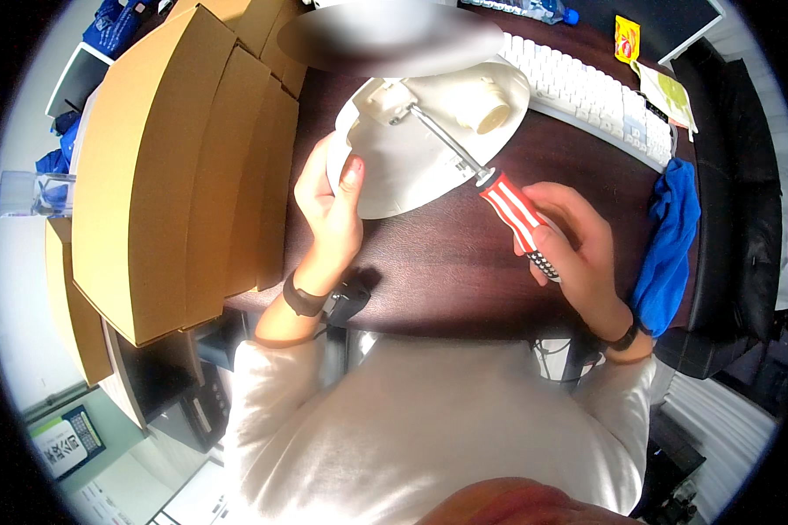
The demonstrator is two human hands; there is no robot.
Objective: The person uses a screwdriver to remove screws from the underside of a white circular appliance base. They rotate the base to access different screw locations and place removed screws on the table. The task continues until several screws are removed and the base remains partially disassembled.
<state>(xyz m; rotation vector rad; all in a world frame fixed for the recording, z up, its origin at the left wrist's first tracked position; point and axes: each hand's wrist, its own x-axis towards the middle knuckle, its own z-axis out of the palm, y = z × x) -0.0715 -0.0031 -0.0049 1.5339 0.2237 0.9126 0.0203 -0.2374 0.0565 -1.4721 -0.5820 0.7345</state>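
A white plastic shell [392, 171], shaped like a shallow bowl, is tilted above the dark table with its hollow inside showing. My left hand [334, 199] grips its left edge, thumb on the inner side and the other fingers mostly behind the wall. Inside are a boxy white mount [383, 98] and a round cream-coloured fitting [481, 109]. My right hand [578, 241] is wrapped round the striped red-and-white handle of a screwdriver [512, 210]. Its metal shaft runs up and left into the shell, the tip at the mount. Whether the tip sits in a screw is too small to tell.
Tall cardboard boxes [171, 175] stand close by my left arm. A white keyboard [587, 96] lies at the right back, with a blue cloth [670, 245] along the right table edge. Beyond are a yellow packet [627, 39] and a bottle [530, 9]. A blurred white shape [394, 35] covers the top middle.
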